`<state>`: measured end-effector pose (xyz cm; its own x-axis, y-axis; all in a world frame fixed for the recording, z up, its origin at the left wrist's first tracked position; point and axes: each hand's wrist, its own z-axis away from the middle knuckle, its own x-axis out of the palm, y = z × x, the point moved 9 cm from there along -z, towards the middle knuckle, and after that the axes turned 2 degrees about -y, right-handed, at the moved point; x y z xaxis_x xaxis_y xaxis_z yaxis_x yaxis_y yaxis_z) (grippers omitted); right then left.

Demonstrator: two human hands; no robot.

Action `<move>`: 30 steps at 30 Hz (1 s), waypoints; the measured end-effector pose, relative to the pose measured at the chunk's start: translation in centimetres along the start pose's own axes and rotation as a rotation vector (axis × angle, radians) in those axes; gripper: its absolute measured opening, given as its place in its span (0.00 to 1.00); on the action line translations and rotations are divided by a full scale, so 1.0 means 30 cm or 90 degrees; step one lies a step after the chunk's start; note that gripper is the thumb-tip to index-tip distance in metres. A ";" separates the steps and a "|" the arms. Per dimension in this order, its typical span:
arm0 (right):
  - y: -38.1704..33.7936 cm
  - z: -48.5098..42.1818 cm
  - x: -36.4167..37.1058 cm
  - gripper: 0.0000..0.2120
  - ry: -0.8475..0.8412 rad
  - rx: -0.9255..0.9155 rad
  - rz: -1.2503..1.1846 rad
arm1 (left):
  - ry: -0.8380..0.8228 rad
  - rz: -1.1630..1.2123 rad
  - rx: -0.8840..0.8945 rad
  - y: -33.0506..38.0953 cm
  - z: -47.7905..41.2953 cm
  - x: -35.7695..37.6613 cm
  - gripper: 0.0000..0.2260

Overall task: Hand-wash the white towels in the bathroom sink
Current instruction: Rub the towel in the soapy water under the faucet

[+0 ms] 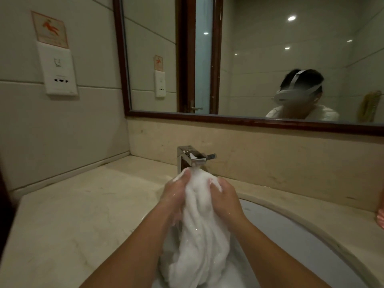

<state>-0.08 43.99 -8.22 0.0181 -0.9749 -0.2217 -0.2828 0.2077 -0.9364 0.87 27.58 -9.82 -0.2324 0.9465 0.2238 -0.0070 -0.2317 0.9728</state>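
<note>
At the far left, near ten o'clock, a white wall socket [59, 72] sits on the tiled wall with a small orange-printed sign [49, 29] just above it. Below it the pale stone counter [68, 215] spreads across the lower left, from eight o'clock in toward the middle.

Moving toward the centre, the left hand [176, 194] is closed around the left side of a white towel [199, 225], its thumb pressed over the bunched top. The hand looks wet, with bits of foam on the fingers. The towel is gathered into a thick column that rises from the bowl of the sink [301, 231] at six o'clock up to just under the spout. Its lower end pools in the basin, soaked and glistening.

Directly above the hands, at twelve o'clock from them, stands a square chrome faucet [193, 157]; the towel's top is touching or just below its outlet.

The right hand [225, 196] clamps the towel's right side, fingers wrapped into the cloth, opposite the left hand with the fabric squeezed between them.

Farther right, the sink's rim curves from three o'clock down to five. Above, a dark wood-framed mirror [249, 59] fills the upper right, reflecting a person bent forward in a white headset at two o'clock.
</note>
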 end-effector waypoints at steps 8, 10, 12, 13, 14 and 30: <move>-0.027 0.017 0.064 0.11 -0.039 0.002 -0.065 | 0.027 -0.171 0.076 0.006 0.011 0.036 0.19; -0.039 0.020 0.067 0.14 -0.038 -0.022 -0.049 | 0.062 -0.246 0.147 0.034 0.012 0.031 0.22; -0.046 0.017 0.064 0.17 -0.030 -0.024 -0.012 | 0.074 -0.296 0.209 0.061 0.011 0.029 0.23; -0.051 0.013 0.058 0.17 -0.019 -0.018 0.012 | 0.085 -0.310 0.228 0.069 0.007 0.023 0.23; -0.049 0.007 0.046 0.16 0.002 -0.005 0.028 | 0.101 -0.304 0.239 0.080 0.008 0.015 0.23; 0.037 0.018 0.042 0.12 -0.087 0.125 -0.226 | 0.066 -0.017 0.042 0.002 -0.010 -0.015 0.15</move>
<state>0.13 43.04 -9.69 0.2117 -0.9719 0.1028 -0.0487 -0.1155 -0.9921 0.70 27.09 -9.88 -0.3326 0.9230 0.1935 0.0480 -0.1883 0.9809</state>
